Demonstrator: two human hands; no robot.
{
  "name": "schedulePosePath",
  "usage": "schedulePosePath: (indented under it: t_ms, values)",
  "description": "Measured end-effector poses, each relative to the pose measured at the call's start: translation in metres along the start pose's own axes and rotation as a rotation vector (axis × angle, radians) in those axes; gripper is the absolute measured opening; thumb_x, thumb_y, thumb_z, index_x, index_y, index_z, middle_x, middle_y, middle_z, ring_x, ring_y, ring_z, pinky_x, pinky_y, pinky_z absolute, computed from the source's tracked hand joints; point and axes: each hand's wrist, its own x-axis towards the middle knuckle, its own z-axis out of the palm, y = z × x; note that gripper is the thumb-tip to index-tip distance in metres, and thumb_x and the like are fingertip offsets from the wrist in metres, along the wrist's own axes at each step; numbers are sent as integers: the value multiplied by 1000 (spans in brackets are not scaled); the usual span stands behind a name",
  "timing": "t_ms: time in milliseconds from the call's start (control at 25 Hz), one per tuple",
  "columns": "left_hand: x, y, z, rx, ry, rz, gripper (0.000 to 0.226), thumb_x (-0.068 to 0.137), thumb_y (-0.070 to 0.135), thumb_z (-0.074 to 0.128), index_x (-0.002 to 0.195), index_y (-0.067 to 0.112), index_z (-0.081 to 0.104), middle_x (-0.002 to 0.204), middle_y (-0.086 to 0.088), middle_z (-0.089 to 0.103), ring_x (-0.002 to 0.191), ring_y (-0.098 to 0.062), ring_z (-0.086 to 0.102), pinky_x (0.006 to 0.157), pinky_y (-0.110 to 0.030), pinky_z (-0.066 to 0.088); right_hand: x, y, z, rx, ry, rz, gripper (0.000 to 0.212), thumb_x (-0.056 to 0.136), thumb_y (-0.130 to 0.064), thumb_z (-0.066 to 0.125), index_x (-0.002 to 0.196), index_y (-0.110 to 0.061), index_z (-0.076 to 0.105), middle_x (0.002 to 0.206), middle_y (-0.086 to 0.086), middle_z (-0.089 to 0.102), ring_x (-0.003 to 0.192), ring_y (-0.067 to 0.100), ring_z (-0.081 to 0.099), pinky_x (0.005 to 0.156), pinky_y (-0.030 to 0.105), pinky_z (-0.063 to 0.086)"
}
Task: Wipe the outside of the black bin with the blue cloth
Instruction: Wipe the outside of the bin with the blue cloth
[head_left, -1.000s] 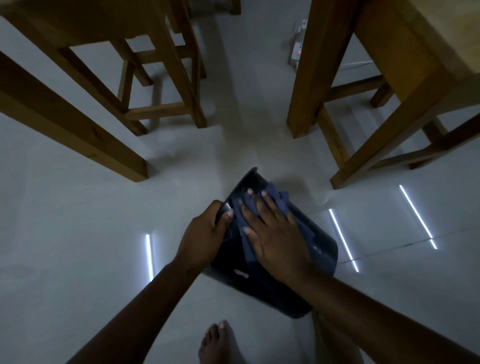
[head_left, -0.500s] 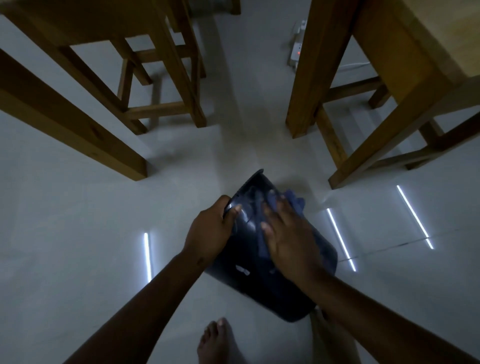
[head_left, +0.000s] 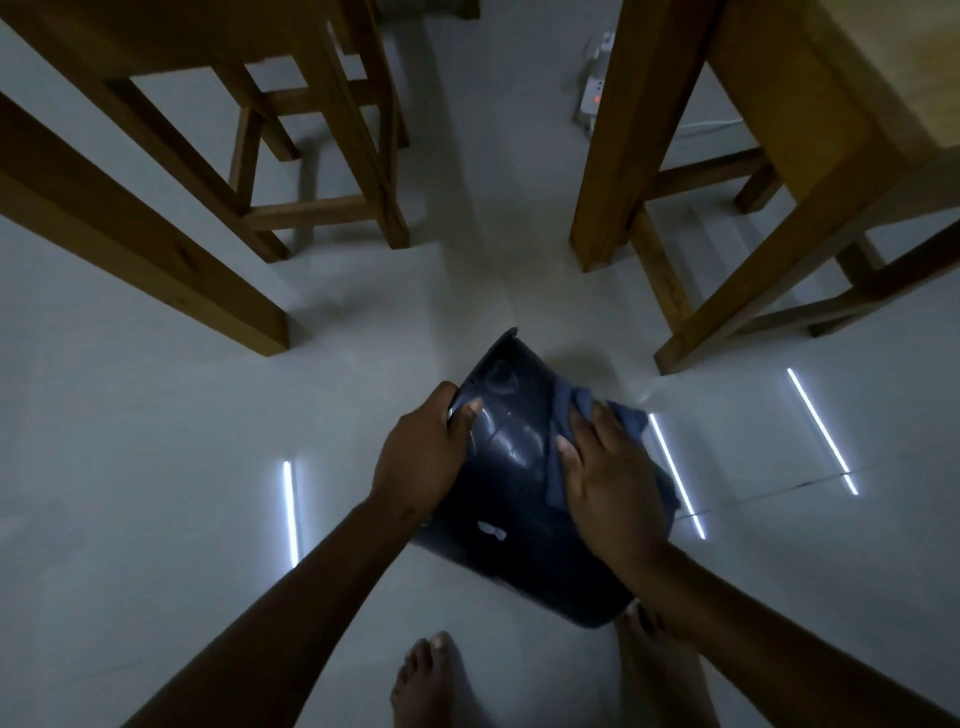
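Your left hand (head_left: 415, 460) grips the black bin (head_left: 511, 499) by its edge | your right hand (head_left: 608, 483) presses the blue cloth (head_left: 569, 415) flat on its side | bin tilted over the floor (head_left: 156, 467) near your bare foot (head_left: 434, 680).

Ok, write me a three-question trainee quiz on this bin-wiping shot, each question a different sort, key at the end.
1. True or false: the black bin stands upright on the floor.
2. Which hand presses the blue cloth against the bin's side? A) left hand B) right hand
3. Fill in: the left hand grips the bin at its ____.

Key: 1 false, it is tilted, held off upright. 2 B, the right hand lies flat on the cloth. 3 edge.
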Motion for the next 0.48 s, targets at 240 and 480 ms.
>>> schedulePosePath:
  t_ms: [240, 480]
  values:
    - [4, 1, -9, -61, -94, 43, 23, 97, 44, 48, 103, 23, 56, 85, 8, 69, 77, -9, 67, 66, -22, 52, -30, -32, 9, -34, -4, -235, 52, 101, -44, 23, 150, -25, 26, 160, 5, 25, 147, 30, 22, 107, 54, 33]
    - [-16, -8, -8, -6, 11, -17, 27, 98, 48, 39, 87, 29, 53, 68, 7, 65, 66, -12, 67, 60, -26, 53, 3, 27, 2, 6, -115, 58, 67, 100, -46, 38, 148, -1, 24, 155, 22, 27, 140, 39, 34, 112, 48, 33]
